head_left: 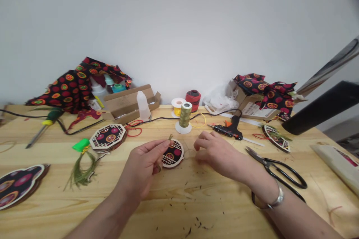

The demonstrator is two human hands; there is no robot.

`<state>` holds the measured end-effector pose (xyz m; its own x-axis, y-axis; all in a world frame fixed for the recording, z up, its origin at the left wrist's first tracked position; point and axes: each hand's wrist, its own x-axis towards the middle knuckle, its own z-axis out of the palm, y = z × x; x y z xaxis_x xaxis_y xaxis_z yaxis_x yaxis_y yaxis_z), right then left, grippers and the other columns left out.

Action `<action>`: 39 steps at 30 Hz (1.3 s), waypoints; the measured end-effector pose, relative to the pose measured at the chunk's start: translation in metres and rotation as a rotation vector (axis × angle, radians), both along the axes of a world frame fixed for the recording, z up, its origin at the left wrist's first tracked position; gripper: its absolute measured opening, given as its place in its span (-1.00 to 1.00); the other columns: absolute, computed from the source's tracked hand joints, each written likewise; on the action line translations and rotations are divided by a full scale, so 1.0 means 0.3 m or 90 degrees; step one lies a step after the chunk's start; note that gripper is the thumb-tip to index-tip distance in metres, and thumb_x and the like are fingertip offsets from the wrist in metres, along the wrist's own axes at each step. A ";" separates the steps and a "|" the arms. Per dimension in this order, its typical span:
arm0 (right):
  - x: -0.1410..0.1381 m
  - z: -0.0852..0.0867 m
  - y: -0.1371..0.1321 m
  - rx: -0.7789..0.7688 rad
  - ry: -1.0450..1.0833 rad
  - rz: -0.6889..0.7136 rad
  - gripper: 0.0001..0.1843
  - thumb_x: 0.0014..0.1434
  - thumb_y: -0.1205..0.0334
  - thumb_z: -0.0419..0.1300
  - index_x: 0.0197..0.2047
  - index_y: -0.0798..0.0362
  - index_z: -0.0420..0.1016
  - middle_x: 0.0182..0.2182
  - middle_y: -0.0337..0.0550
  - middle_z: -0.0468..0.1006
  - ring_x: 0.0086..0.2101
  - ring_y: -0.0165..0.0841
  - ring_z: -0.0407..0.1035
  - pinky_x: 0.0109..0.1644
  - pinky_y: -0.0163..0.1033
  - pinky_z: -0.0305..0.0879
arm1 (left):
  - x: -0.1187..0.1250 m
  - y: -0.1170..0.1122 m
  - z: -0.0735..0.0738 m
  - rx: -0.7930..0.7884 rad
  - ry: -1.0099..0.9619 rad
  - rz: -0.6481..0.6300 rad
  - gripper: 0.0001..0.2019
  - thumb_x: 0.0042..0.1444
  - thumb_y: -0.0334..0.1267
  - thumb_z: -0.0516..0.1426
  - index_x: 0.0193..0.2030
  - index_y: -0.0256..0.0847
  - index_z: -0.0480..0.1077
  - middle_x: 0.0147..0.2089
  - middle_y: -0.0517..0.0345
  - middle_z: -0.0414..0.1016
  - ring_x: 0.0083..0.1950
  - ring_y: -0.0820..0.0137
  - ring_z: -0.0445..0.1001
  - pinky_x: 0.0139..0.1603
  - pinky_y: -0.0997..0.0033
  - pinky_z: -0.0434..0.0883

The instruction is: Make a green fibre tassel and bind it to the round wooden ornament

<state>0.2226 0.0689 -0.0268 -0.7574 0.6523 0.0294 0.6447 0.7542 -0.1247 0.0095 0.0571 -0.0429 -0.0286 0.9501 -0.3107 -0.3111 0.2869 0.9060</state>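
My left hand (150,160) pinches a round wooden-framed pendant (173,154) by its left side. Dark fabric with red and orange prints fills the pendant's lattice frame, and a bit of green thread sticks up at its top. Just to the right is my right hand (214,153), its fingers bent inward. A thin thread (190,151) runs faintly between the pendant and those fingers; the fingertips are partly hidden. Behind the pendant stands a spool of green thread (185,115). Black-handled scissors (277,168) lie beside and partly under my right forearm.
A glue gun (231,129) and its cord lie behind my right hand. On the left are an octagonal pendant (108,137), a green tassel (82,168) and a screwdriver (45,127). A cardboard box (129,104), a white bottle (143,106) and red thread (193,99) stand along the wall.
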 end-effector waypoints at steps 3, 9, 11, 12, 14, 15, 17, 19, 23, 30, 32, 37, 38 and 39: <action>-0.014 -0.010 -0.011 -0.070 0.092 -0.021 -0.86 0.12 0.43 0.17 -0.47 0.11 0.42 -0.35 -0.16 0.43 -0.19 -0.31 0.16 -0.12 -0.19 0.09 | 0.002 0.001 0.002 -0.004 -0.004 0.009 -0.76 -0.24 -0.17 0.34 -0.44 -0.29 0.56 -0.72 0.41 0.08 -0.65 0.65 -0.10 -0.68 0.62 -0.12; -0.094 0.051 -0.028 -0.478 0.650 -0.133 -0.86 0.12 0.37 0.13 -0.48 0.09 0.32 -0.25 -0.15 0.41 -0.19 -0.37 0.30 -0.05 -0.18 0.21 | 0.008 -0.003 0.010 -0.005 0.006 -0.006 -0.74 -0.21 -0.14 0.32 -0.43 -0.31 0.56 -0.76 0.44 0.01 -0.66 0.64 -0.13 -0.68 0.61 -0.12; -0.129 0.059 -0.024 -0.638 0.842 -0.164 -0.86 0.12 0.26 0.14 -0.44 0.08 0.30 -0.32 -0.16 0.44 -0.27 -0.37 0.37 -0.10 -0.16 0.26 | 0.008 -0.004 0.014 -0.010 0.009 -0.006 -0.74 -0.21 -0.13 0.31 -0.44 -0.31 0.56 -0.76 0.42 0.04 -0.66 0.64 -0.13 -0.68 0.61 -0.13; -0.144 0.056 -0.022 -0.698 0.903 -0.174 -0.86 0.13 0.21 0.13 -0.40 0.08 0.30 -0.38 -0.18 0.45 -0.32 -0.37 0.39 -0.15 -0.17 0.29 | 0.007 -0.004 0.016 -0.013 0.009 -0.006 -0.74 -0.21 -0.13 0.31 -0.44 -0.31 0.56 -0.75 0.41 0.07 -0.66 0.65 -0.11 -0.67 0.61 -0.13; -0.162 0.036 -0.020 -0.734 0.942 -0.210 -0.83 0.17 0.15 0.07 -0.35 0.08 0.30 -0.50 -0.23 0.44 -0.48 -0.42 0.36 -0.33 -0.26 0.28 | 0.006 -0.005 0.017 -0.017 0.008 -0.008 -0.73 -0.20 -0.13 0.31 -0.43 -0.31 0.56 -0.74 0.38 0.13 -0.66 0.65 -0.09 -0.67 0.61 -0.11; -0.163 0.023 -0.021 -0.693 0.923 -0.244 -0.82 0.19 0.15 0.04 -0.36 0.08 0.30 -0.55 -0.26 0.42 -0.56 -0.46 0.30 -0.43 -0.31 0.23 | 0.006 -0.004 0.017 -0.018 0.008 -0.007 -0.73 -0.20 -0.13 0.31 -0.42 -0.32 0.56 -0.73 0.37 0.14 -0.66 0.65 -0.08 -0.67 0.60 -0.11; -0.151 0.001 -0.025 -0.513 0.805 -0.291 -0.84 0.18 0.23 0.06 -0.42 0.09 0.33 -0.58 -0.28 0.39 -0.59 -0.50 0.21 -0.48 -0.35 0.13 | 0.005 -0.003 0.013 -0.013 0.001 -0.001 -0.74 -0.19 -0.14 0.31 -0.41 -0.32 0.56 -0.74 0.39 0.11 -0.66 0.65 -0.10 -0.67 0.60 -0.11; -0.126 -0.008 -0.032 -0.317 0.595 -0.251 -0.88 0.13 0.36 0.12 -0.43 0.09 0.41 -0.51 -0.25 0.42 -0.48 -0.46 0.24 -0.37 -0.33 0.14 | 0.004 -0.001 0.006 -0.005 -0.010 0.006 -0.75 -0.19 -0.15 0.31 -0.42 -0.32 0.56 -0.75 0.42 0.05 -0.66 0.65 -0.12 -0.67 0.60 -0.13; -0.090 0.002 -0.034 -0.168 0.234 -0.094 -0.81 0.04 0.51 0.16 -0.40 0.06 0.53 -0.41 -0.20 0.44 -0.31 -0.38 0.22 -0.24 -0.29 0.12 | 0.002 0.001 0.000 -0.005 -0.026 0.013 -0.77 -0.22 -0.19 0.33 -0.43 -0.32 0.55 -0.76 0.45 0.02 -0.67 0.66 -0.12 -0.68 0.62 -0.13; -0.072 0.009 -0.013 -0.148 0.130 -0.006 -0.89 0.03 0.45 0.23 -0.47 0.08 0.52 -0.45 -0.23 0.44 -0.30 -0.38 0.18 -0.22 -0.31 0.11 | 0.005 -0.003 0.020 -0.016 -0.012 0.037 -0.78 -0.25 -0.22 0.34 -0.45 -0.32 0.55 -0.73 0.42 0.10 -0.67 0.67 -0.07 -0.70 0.64 -0.10; -0.053 0.018 -0.009 -0.154 0.140 -0.012 -0.90 0.05 0.43 0.22 -0.42 0.07 0.53 -0.43 -0.22 0.44 -0.28 -0.37 0.17 -0.21 -0.31 0.12 | 0.007 -0.002 0.023 -0.017 -0.013 0.039 -0.78 -0.26 -0.23 0.35 -0.46 -0.33 0.54 -0.71 0.42 0.11 -0.67 0.68 -0.07 -0.70 0.64 -0.10; -0.028 0.008 0.006 -0.164 0.142 -0.029 -0.89 0.04 0.40 0.25 -0.47 0.05 0.54 -0.45 -0.23 0.44 -0.29 -0.36 0.16 -0.23 -0.28 0.11 | 0.005 0.000 0.019 -0.010 -0.016 0.021 -0.78 -0.23 -0.21 0.33 -0.45 -0.32 0.54 -0.72 0.44 0.07 -0.67 0.66 -0.08 -0.70 0.63 -0.10; -0.030 0.000 0.009 -0.171 0.142 -0.027 -0.89 0.04 0.39 0.25 -0.48 0.04 0.55 -0.45 -0.23 0.44 -0.28 -0.36 0.16 -0.22 -0.28 0.12 | 0.004 0.000 0.019 -0.008 -0.014 0.024 -0.78 -0.24 -0.21 0.33 -0.45 -0.31 0.54 -0.73 0.44 0.07 -0.67 0.66 -0.08 -0.70 0.63 -0.10; -0.034 -0.008 0.013 -0.181 0.147 -0.022 -0.89 0.04 0.39 0.25 -0.47 0.04 0.55 -0.45 -0.22 0.45 -0.28 -0.35 0.16 -0.22 -0.27 0.12 | 0.003 0.000 0.019 -0.007 -0.011 0.027 -0.78 -0.25 -0.21 0.34 -0.45 -0.31 0.54 -0.73 0.44 0.07 -0.68 0.66 -0.08 -0.70 0.62 -0.10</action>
